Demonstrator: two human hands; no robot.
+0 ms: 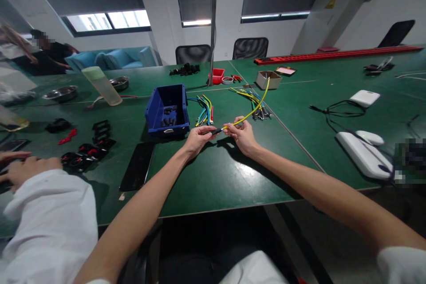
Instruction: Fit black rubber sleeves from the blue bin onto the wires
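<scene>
My left hand [196,140] pinches a small black sleeve [217,131] above the near part of the green table. Close beside it, my right hand [245,136] grips a yellow wire [258,105] near its end, which meets the sleeve. The rest of the wire curves up and to the right. How far the end sits inside the sleeve I cannot tell. Just beyond my hands lie a bundle of yellow, blue and red wires [209,108] and a second bundle with metal lugs [258,100]. Several black sleeves [168,121] lie inside the blue bin [151,115] at left.
A black phone [137,167] lies left of my forearm. At far left is a co-worker's hand [28,171], near black parts [88,153]. Behind stand a bottle [103,86], a red tray [218,75] and a small box [269,80]. White devices with cables [362,155] lie right.
</scene>
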